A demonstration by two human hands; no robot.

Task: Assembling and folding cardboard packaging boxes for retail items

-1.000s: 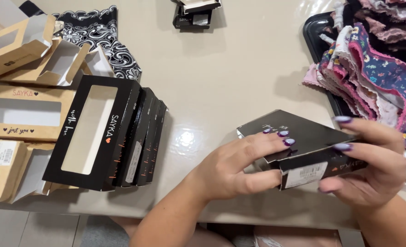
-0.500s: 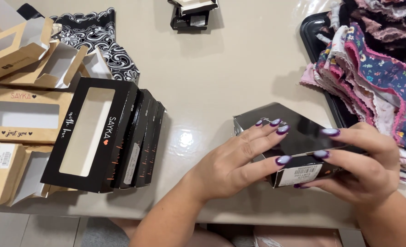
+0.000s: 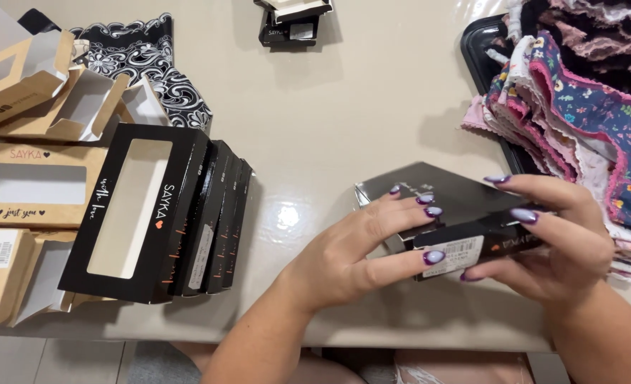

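Fingers [image 3: 429, 211] of both hands now clamp the flat black cardboard box [image 3: 449, 213] at 4 o'clock on the beige surface [image 3: 358, 107]; since a second ago, left hand [image 3: 351, 256] slid onto its top, pressing it closed.

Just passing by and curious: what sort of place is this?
Probably a small packing table for underwear: black window boxes stacked flat, floral garments piled on a tray, and both hands folding a black box.
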